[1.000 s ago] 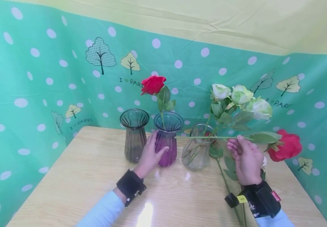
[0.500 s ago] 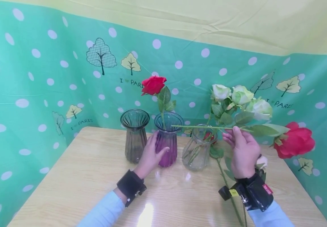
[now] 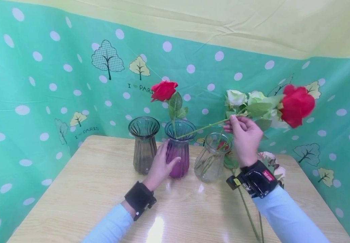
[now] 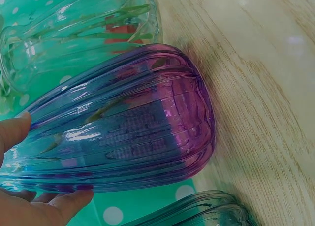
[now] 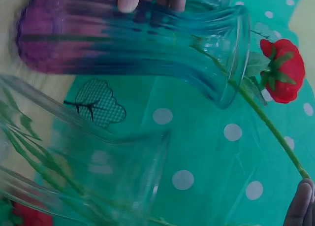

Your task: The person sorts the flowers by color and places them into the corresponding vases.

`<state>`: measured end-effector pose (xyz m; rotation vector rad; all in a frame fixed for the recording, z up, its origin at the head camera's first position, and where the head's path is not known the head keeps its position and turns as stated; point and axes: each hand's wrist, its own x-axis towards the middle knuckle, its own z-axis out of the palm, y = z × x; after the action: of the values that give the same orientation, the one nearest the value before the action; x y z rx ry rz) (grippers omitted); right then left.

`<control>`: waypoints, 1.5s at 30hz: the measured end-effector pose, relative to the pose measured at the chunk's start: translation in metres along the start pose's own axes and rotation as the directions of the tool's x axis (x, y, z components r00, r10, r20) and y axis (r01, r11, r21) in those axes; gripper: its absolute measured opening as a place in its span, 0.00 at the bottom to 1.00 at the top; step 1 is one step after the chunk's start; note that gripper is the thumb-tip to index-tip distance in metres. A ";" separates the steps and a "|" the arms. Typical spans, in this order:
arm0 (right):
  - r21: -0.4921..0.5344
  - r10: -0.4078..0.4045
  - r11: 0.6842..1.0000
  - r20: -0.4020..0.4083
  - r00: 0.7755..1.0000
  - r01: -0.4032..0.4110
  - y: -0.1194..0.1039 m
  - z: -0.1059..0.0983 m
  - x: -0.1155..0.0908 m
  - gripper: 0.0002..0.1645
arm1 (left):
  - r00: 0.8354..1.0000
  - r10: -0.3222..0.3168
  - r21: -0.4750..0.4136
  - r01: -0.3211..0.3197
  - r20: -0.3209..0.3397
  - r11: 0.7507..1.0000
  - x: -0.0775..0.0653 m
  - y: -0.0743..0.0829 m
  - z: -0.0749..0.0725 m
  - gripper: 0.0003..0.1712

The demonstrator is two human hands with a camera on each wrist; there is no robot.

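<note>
My left hand (image 3: 161,168) grips the ribbed blue-and-purple glass vase (image 3: 178,158), thumb on one side and fingers on the other, as the left wrist view shows. One red rose (image 3: 164,90) stands in this vase. My right hand (image 3: 245,136) pinches the green stem (image 5: 268,120) of a second red rose (image 3: 297,105). That stem slants, and its lower end is inside the mouth of the blue-and-purple vase. The bloom is out to the right, in front of the white roses (image 3: 235,98).
Left of the held vase stands a grey glass vase (image 3: 144,152). A clear glass vase (image 3: 209,162) with the white roses' stems stands to the right. More flowers, among them a pale pink one (image 3: 279,172), lie on the table (image 3: 193,216) under my right arm.
My right hand has moved up and left with the red rose. Its stem has tilted from level to slanting, and its end has entered the vase mouth. My left hand has stayed put.
</note>
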<state>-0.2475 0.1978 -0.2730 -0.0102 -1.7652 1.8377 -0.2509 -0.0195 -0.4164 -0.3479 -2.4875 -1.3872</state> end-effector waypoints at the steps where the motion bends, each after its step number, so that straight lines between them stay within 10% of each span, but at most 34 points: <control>1: -0.041 -0.022 0.999 0.015 1.000 0.023 0.001 0.003 0.002 0.11 | 1.000 -0.002 0.000 0.002 0.003 1.000 0.000 0.000 0.000 0.46; 14: -0.338 -0.006 0.934 0.311 0.951 0.116 0.012 0.042 0.009 0.16 | 1.000 -0.007 -0.004 0.007 0.014 1.000 0.002 0.000 -0.001 0.47; 33: -0.411 -0.010 0.893 0.393 0.920 0.185 0.018 0.072 0.008 0.16 | 0.999 -0.031 0.001 0.031 0.016 1.000 -0.001 0.005 -0.003 0.47; 45: -0.593 0.033 0.689 0.599 0.800 0.416 0.019 0.079 0.005 0.17 | 0.999 -0.032 -0.010 0.033 0.024 0.999 -0.002 0.002 -0.001 0.47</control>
<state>-0.2903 0.1289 -0.2786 0.4739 -2.6820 0.9231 -0.2482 -0.0197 -0.4145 -0.3293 -2.5163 -1.4173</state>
